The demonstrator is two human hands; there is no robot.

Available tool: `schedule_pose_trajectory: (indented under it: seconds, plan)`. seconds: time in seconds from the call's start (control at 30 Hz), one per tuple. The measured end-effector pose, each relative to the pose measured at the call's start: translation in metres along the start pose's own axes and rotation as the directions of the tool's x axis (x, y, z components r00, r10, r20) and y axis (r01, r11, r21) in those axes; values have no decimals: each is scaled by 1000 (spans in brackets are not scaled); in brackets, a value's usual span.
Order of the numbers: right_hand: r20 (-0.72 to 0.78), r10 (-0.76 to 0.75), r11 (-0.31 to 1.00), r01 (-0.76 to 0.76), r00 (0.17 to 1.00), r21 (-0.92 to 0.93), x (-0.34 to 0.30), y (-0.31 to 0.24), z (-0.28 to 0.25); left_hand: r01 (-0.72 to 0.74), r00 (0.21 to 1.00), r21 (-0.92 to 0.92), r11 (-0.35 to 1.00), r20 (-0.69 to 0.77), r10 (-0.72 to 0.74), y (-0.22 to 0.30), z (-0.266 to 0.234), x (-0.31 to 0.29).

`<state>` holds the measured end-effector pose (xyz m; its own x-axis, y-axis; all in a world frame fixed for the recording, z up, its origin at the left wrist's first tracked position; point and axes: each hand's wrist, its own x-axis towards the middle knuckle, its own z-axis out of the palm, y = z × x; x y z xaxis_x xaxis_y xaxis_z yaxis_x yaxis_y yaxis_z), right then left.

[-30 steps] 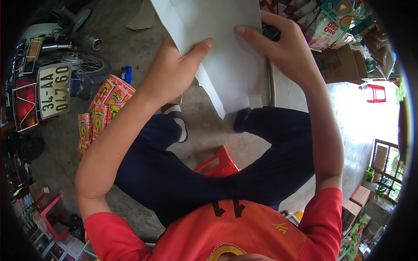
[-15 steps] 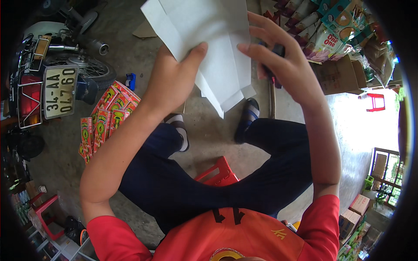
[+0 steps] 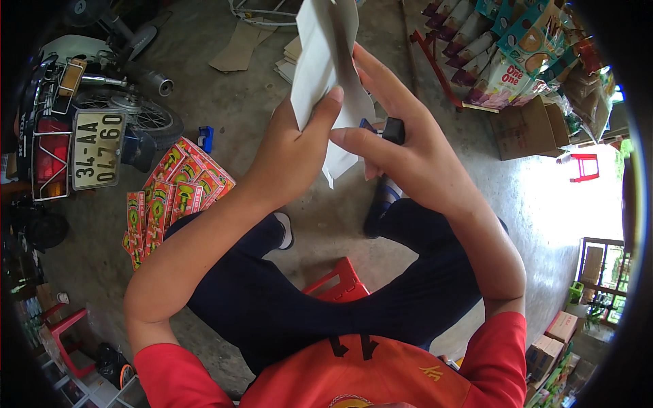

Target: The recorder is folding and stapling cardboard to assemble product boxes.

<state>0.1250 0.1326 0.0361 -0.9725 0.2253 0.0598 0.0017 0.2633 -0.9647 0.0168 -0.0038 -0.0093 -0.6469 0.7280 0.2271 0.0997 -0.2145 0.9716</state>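
Note:
In front of me a creased white sheet of paper or thin card stands up between my hands, bent along its length. My left hand grips its left side, thumb on the near face. My right hand holds the right side, fingers behind the sheet and thumb near its lower part. A small black object with a bit of blue is also tucked in the right hand; its kind is mostly hidden by the fingers.
Red printed flat packs lie fanned on the floor at left, beside a small blue object and a parked motorbike. Cardboard pieces lie ahead. Packaged goods and an open carton stand at right. A red stool is beneath me.
The sheet has gone from spread nearly flat to bent and narrower, turned more edge-on. My right hand has moved left and down, closer to the left hand.

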Motion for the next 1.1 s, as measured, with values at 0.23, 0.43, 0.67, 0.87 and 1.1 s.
schedule_pose_trajectory:
  seconds: [0.23,0.43,0.67,0.87,1.1]
  plan:
    - [-92,-54,997,58,994,41,8,-5,-17,34,998,7,999,-61,-33,5,-6,3]
    - [-71,64,997,-61,995,47,9,-11,-32,97,994,-81,992,-43,-100,7,-6,1]
    - [-44,24,997,-20,999,81,2,-17,-20,49,992,44,998,-116,-43,-5,3,-2]
    - [-115,22,996,-13,993,84,-1,-14,-6,-6,997,164,986,-70,18,-4,2,-3]
    - [-70,-6,1000,4,998,-22,-4,-11,-6,-215,972,341,915,-13,233,-3,-5,-4]
